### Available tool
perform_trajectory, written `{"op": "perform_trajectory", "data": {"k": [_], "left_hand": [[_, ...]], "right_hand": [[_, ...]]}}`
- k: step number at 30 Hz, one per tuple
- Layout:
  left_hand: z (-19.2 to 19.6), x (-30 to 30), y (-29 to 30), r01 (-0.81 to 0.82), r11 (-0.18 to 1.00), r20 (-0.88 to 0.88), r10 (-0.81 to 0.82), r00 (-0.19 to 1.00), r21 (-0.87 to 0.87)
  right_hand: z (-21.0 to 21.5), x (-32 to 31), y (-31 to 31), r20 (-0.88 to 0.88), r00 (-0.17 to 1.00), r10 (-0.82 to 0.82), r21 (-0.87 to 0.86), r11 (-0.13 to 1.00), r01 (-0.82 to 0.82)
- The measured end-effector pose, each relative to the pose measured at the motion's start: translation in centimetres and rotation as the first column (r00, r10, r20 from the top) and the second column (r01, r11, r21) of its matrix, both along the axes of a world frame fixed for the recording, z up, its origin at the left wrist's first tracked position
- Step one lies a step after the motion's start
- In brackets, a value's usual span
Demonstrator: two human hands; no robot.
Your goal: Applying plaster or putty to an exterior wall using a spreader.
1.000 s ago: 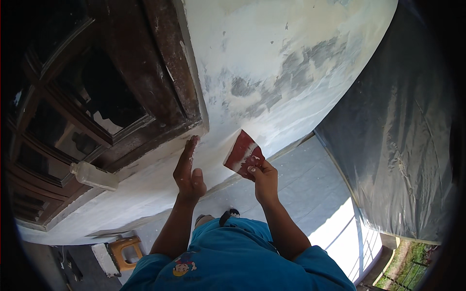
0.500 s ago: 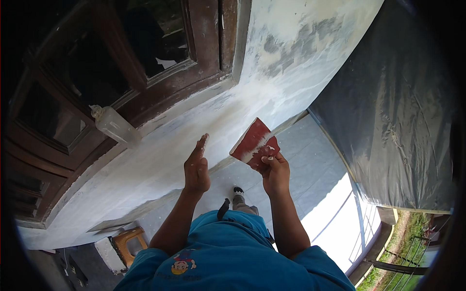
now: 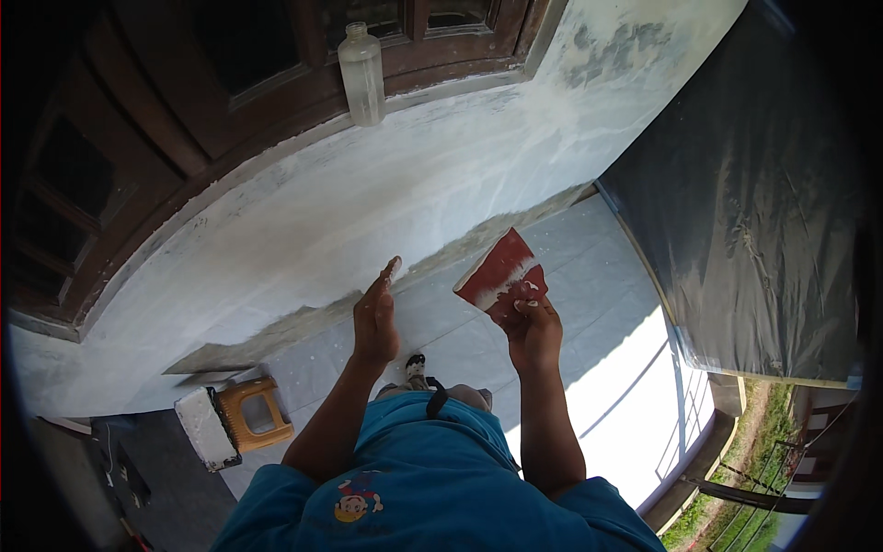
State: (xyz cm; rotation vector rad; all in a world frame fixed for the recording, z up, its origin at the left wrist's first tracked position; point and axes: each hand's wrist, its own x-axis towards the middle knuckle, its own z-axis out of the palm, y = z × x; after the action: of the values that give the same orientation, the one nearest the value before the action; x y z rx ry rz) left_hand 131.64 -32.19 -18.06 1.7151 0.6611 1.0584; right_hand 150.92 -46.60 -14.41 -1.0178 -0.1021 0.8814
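My right hand point(image 3: 535, 339) grips a red putty spreader point(image 3: 497, 267) by its narrower lower end, fingers and thumb closed round it. Whitish putty is smeared across its middle, and the wide edge points up and away from me. To its left, my left hand point(image 3: 375, 322) is raised edge-on, holding nothing, its fingers stretched out and white residue on the tips. A gap separates it from the spreader. Beyond both hands stands the wall point(image 3: 303, 221), coated in patchy white with grey areas; neither hand touches it.
A clear plastic bottle point(image 3: 362, 78) stands on the sill below the brown wooden window frame point(image 3: 267, 101). At lower left are an orange-brown plastic stool point(image 3: 283, 414) and a white-smeared block-shaped thing point(image 3: 204, 431). Dark plastic sheeting point(image 3: 745, 212) hangs at right above the tiled floor point(image 3: 579, 285).
My view has turned, so the bottle and window appear farther right and higher, and the stool shows more fully. Both hands keep nearly the same pose; the spreader stays in my right hand.
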Motion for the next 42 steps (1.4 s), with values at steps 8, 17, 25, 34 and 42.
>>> {"op": "perform_trajectory", "data": {"k": [8, 17, 25, 34, 42], "left_hand": [[-1.8, -9.6, -7.8, -0.105, 0.994, -0.038, 0.105, 0.994, -0.011], [-2.4, -20.4, -13.5, -0.168, 0.986, -0.184, 0.163, 0.969, -0.013], [-1.7, -32.0, -14.6, -0.168, 0.985, -0.138, 0.171, 0.976, 0.034], [-1.2, -49.7, -13.4, -0.144, 0.990, -0.127, 0.142, 0.982, 0.000], [-2.9, -64.7, -12.5, -0.175, 0.982, -0.110, 0.166, 0.980, -0.077]], "right_hand": [[-2.0, -6.9, -7.1, -0.046, 0.997, 0.061, 0.013, 0.998, -0.060], [-4.9, -16.9, -15.2, -0.206, 0.978, -0.014, -0.038, 0.999, 0.006], [-4.7, -27.9, -16.6, -0.122, 0.992, -0.021, -0.044, 0.999, 0.015], [-4.7, -46.2, -14.2, -0.119, 0.990, -0.072, 0.016, 0.997, 0.074], [-2.1, -58.7, -16.1, -0.086, 0.996, -0.034, 0.010, 0.999, 0.035]]}}
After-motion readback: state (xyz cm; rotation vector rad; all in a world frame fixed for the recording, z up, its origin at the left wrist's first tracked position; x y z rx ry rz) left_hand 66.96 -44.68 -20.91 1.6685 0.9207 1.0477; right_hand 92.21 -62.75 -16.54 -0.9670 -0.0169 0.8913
